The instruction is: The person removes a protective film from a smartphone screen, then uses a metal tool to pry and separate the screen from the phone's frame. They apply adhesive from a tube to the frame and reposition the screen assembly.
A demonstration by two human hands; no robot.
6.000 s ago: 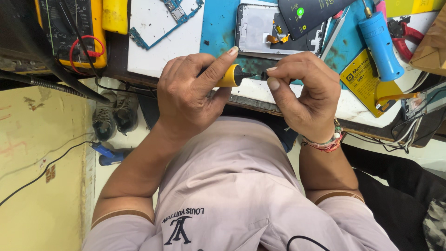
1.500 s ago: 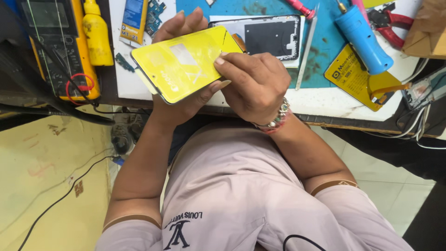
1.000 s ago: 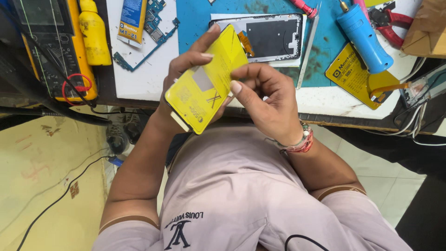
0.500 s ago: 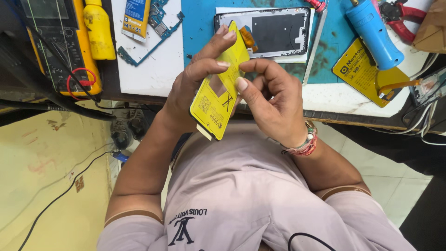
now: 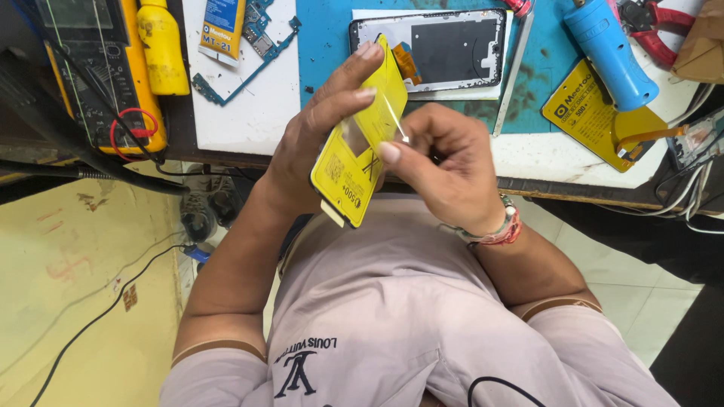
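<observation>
The left hand [image 5: 317, 143] grips one flat, glossy yellow screen-protector packet [image 5: 360, 143], rectangular with rounded corners, held tilted on edge above the lap, just short of the tabletop [image 5: 256, 113]. The right hand [image 5: 445, 169] pinches a thin clear film tab at the packet's face. On the tabletop lie one opened phone frame [image 5: 452, 49], one blue cylindrical tool [image 5: 603, 49] and one yellow multimeter [image 5: 90, 75].

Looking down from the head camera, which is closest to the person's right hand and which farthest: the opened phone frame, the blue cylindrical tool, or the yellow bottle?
From the right hand:
1. Opened phone frame, on the blue mat just beyond the hand.
2. Blue cylindrical tool, further along the bench on the right hand's side.
3. Yellow bottle, on the opposite side, past the left hand and beside the multimeter.
</observation>
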